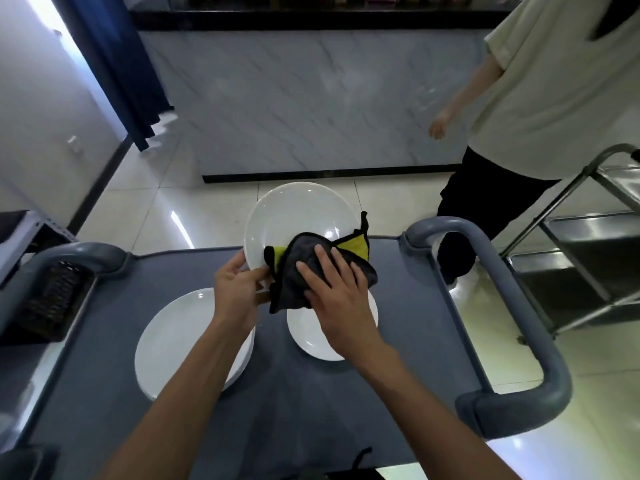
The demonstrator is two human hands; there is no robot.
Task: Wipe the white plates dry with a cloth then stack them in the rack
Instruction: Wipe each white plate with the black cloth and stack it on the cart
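Observation:
I hold a white plate tilted up above the grey cart top. My left hand grips its lower left rim. My right hand presses a grey and yellow cloth flat against the plate's lower face, fingers straight. A stack of white plates lies on the cart at the left. Another white plate lies at the middle, partly hidden under my right hand.
The cart has grey handles at the left and right. A dark basket sits at the left edge. A person in a pale shirt stands at the right beside a steel trolley. A marble counter stands ahead.

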